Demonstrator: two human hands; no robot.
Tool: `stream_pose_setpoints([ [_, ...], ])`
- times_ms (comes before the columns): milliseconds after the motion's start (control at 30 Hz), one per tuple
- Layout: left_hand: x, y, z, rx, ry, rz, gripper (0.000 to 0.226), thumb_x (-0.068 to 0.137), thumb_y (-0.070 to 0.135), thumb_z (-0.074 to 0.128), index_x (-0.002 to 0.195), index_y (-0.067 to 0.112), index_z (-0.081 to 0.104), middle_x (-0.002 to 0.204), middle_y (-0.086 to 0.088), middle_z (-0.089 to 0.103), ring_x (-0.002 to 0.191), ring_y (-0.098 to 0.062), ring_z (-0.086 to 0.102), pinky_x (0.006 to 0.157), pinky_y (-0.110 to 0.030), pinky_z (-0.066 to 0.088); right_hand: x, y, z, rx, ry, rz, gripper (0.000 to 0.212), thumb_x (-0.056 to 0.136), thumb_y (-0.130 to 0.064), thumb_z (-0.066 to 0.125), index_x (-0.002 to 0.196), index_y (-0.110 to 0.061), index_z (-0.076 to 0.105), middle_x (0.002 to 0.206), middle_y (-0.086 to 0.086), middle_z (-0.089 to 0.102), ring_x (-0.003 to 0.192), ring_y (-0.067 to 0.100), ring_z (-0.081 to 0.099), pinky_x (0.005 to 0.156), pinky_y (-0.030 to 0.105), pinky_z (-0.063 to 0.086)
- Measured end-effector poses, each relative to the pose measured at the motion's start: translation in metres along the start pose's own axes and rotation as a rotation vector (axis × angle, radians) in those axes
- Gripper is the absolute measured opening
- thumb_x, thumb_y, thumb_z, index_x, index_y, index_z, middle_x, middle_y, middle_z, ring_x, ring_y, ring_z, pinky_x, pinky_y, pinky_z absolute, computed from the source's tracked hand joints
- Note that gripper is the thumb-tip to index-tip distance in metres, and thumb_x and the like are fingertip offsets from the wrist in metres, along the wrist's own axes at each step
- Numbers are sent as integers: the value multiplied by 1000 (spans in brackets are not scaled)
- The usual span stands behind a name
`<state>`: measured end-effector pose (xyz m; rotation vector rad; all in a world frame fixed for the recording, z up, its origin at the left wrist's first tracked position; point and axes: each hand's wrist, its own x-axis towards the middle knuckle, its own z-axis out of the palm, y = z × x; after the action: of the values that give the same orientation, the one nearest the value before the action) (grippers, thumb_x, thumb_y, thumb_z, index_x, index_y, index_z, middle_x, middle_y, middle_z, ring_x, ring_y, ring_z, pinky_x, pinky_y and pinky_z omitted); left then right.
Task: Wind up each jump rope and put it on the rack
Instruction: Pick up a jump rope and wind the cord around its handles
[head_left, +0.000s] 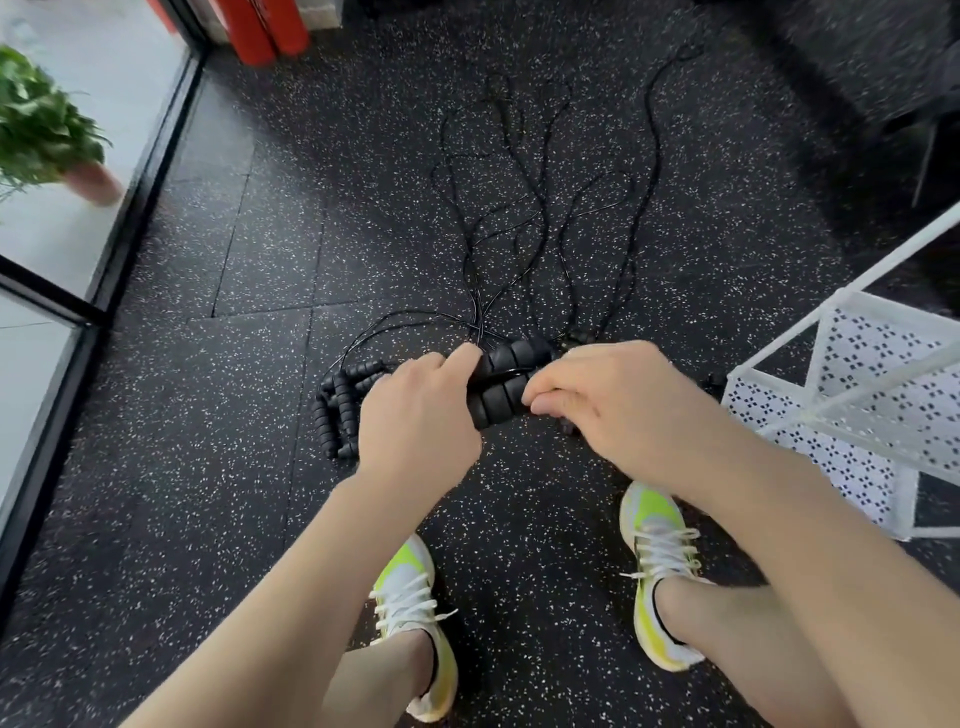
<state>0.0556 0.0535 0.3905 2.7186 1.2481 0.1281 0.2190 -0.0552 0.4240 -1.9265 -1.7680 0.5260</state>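
While crouched over the speckled floor (208, 467), held two black handles (506, 387) side by side, left hand (415, 415) wrapped round one end, right hand (608, 400) pinching the other. Cords (519, 208) spread out ahead (more handles (340, 410) piled left). White rack (852, 395) stood right.

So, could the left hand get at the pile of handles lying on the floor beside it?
Probably yes: the spare handles lie uncovered just left of the left hand, but it now grips the held handles.
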Motion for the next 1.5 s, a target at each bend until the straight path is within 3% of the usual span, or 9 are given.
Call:
stream_pose_setpoints([
  [100, -4, -4, 4, 26, -3, 199, 40, 76, 18, 69, 112, 28, 58, 88, 5, 60, 82, -28, 59, 65, -33, 32, -1, 6, -12, 218, -5, 130, 11, 76, -30, 85, 83, -29, 76, 69, -23, 63, 66, 0, 57, 61, 15, 40],
  [267, -6, -6, 6, -1, 61, 335, 48, 61, 15, 79, 105, 27, 64, 76, 7, 58, 71, -26, 61, 61, -31, 41, 0, 12, -24, 398, 27, 170, 19, 64, -27, 93, 75, -30, 78, 77, -14, 70, 67, 2, 57, 60, 17, 42],
  [433, -5, -6, 1, -108, 83, 444, 53, 63, 15, 69, 114, 26, 62, 81, 7, 60, 76, -26, 61, 67, -36, 51, 1, 26, -28, 474, 104, 167, 11, 75, -22, 86, 83, -28, 82, 87, -11, 73, 86, 9, 66, 79, 22, 49],
  [567, -7, -3, -7, -229, 160, 372, 47, 66, 20, 59, 113, 28, 63, 83, 9, 60, 78, -22, 57, 67, -30, 43, 2, 32, -25, 573, 136, 167, 14, 86, -16, 76, 92, -27, 81, 92, -12, 76, 90, 9, 71, 86, 22, 51],
  [700, -5, 0, -13, -305, 192, 217, 50, 65, 12, 69, 112, 28, 64, 86, 10, 62, 81, -18, 54, 67, -29, 40, 5, 25, -6, 640, 199, 203, 24, 96, -17, 68, 98, -39, 79, 96, -7, 79, 88, 33, 74, 74, 67, 56],
  [900, 0, 12, -16, -385, 154, -40, 36, 79, 15, 67, 109, 34, 60, 91, 11, 63, 80, -16, 51, 65, -33, 41, 7, 7, 14, 574, 104, 326, 31, 107, -15, 44, 93, -31, 67, 65, 2, 72, 57, 11, 67, 56, 17, 46],
  [1067, 8, 10, -12, -293, 126, -193, 29, 83, 18, 63, 107, 32, 56, 88, 9, 60, 76, -22, 50, 63, -33, 37, 8, -6, 30, 449, -61, 376, 33, 110, -27, 37, 87, -23, 61, 61, 2, 69, 42, 5, 54, 47, 16, 38],
  [1267, 14, -3, -6, -111, 112, -193, 37, 80, 15, 63, 115, 26, 57, 89, 3, 55, 84, -33, 56, 69, -36, 35, 1, -13, 32, 237, -43, 285, 27, 105, -29, 46, 82, -19, 57, 68, -6, 68, 43, 9, 52, 47, 33, 45],
  [1500, 12, -6, -3, 10, 52, -124, 36, 81, 15, 65, 114, 23, 54, 91, 2, 53, 92, -32, 57, 73, -37, 32, -6, -18, 20, 34, -62, 138, 15, 99, -24, 51, 108, -16, 62, 71, -4, 64, 57, 14, 59, 57, 43, 53],
])
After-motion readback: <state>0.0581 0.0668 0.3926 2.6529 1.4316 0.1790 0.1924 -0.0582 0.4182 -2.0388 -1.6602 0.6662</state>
